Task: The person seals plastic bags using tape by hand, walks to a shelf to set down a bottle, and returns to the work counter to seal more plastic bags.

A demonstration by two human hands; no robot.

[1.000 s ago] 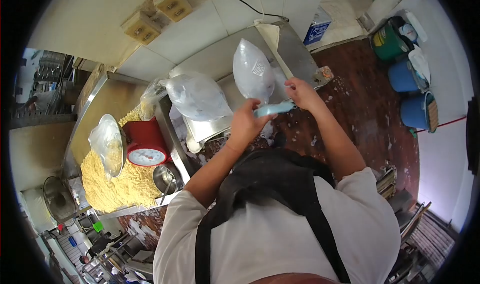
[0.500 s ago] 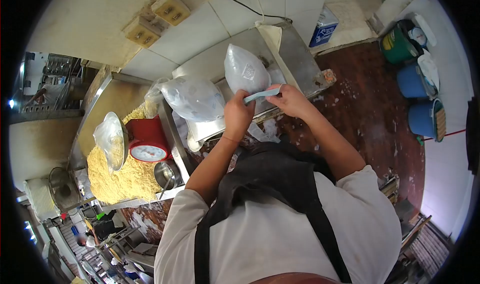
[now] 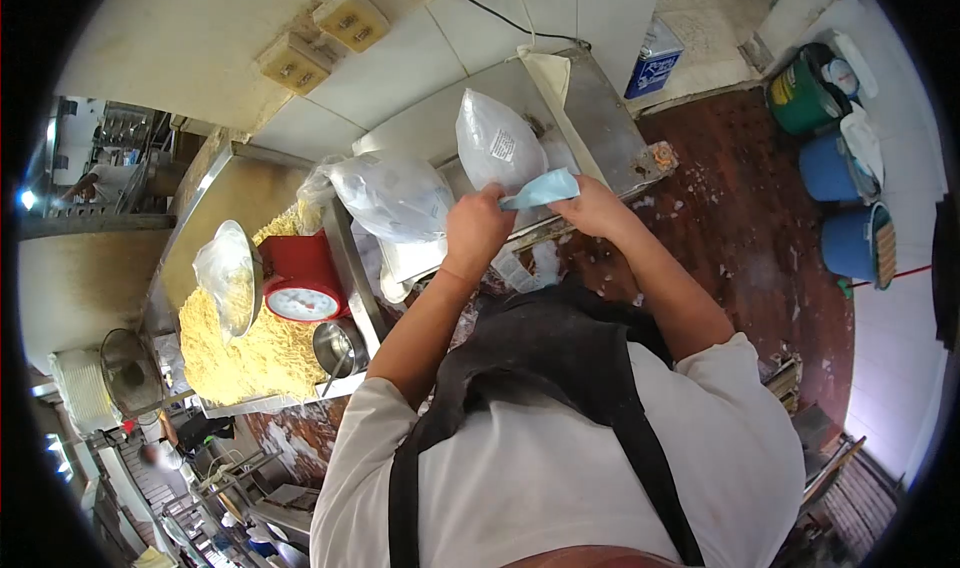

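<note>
A thin light-blue sheet (image 3: 545,190), perhaps paper or plastic, stretches between my two hands. My left hand (image 3: 478,230) pinches its left end, fingers closed. At the other end, my right hand (image 3: 598,208) grips it, with the fingertips partly hidden. Just beyond the hands, a filled clear plastic bag (image 3: 492,133) with a small printed label leans on the metal counter (image 3: 610,118). A second filled clear bag (image 3: 392,193) lies left of it, close to my left hand. What fills the bags is whitish and cannot be made out.
At left, a tray holds a heap of yellow strands (image 3: 265,358), with a red dial scale (image 3: 297,261), a metal pan (image 3: 253,278) and a metal bowl (image 3: 335,343). A blue tin (image 3: 653,68) stands behind the counter. Buckets (image 3: 850,238) line the right wall. People are in the left background.
The light-blue sheet has turned from a narrow strip to a wider face. Both hands still hold it and have hardly shifted.
</note>
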